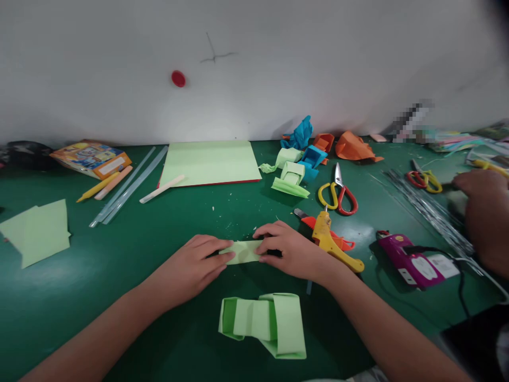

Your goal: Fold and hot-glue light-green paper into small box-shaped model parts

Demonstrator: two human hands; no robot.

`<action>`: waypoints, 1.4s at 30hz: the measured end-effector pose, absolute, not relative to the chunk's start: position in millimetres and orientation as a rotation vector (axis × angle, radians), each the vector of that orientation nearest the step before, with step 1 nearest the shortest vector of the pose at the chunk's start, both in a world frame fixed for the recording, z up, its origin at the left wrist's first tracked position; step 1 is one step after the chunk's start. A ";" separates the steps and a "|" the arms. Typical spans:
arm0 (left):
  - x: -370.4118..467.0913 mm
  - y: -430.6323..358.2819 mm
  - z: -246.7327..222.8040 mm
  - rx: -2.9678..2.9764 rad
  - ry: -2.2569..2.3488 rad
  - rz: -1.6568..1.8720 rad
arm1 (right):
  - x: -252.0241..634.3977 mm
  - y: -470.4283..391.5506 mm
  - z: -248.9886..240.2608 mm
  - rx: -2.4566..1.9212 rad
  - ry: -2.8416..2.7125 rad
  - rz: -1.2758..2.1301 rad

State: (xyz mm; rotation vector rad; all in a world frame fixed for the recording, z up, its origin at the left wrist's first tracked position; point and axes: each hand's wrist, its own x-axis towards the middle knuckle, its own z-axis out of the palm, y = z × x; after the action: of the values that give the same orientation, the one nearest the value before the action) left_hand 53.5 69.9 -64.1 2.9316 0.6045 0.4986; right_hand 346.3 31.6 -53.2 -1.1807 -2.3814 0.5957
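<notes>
1. Lower centre, nearest us: a folded green paper piece [254, 321] lies on the green desk [167, 339], box-like folds at both its ends, apart from both hands.
2. Middle of the frame: we note a pale green paper strip [245, 252] lying crosswise. Our left hand [194, 262] has thumb and fingers closed on its left end; our right hand [292, 252] pinches its right end, fingers bent.
3. Right of centre, just beyond our right forearm: a yellow glue gun [328, 241], its body over an orange-red cutter [342, 241]. Farther right, a purple device [413, 262] with a dark cable.
4. Left edge: loose green sheets [45, 233], overlapping.
5. Right edge: a co-worker's hand [487, 217] beside a bundle of thin transparent strands [433, 212]; whether it grips anything we cannot tell.
6. Upper right of centre: scissors [338, 193] with one yellow and one red handle, blades up-frame; left of them, small folded green pieces [293, 172].
7. Upper left: transparent sticks [133, 185], a yellow marker [97, 187], an orange box [93, 158].
8. Upper centre, against the wall: a large green sheet [210, 162], a whitish stick [163, 189] across its lower left corner.
9. Farthest: a red disc [178, 78] on the pale wall [119, 69].
</notes>
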 end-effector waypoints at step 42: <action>51.4 36.6 -53.8 2.905 0.826 0.200 | 305.1 10.9 -37.8 -1.456 -2.611 0.143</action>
State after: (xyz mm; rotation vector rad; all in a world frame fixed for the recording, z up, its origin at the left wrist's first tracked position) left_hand 51.4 36.6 -53.8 2.9047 0.8259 0.1998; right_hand 305.1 10.9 -37.8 -1.4562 -2.6109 0.1426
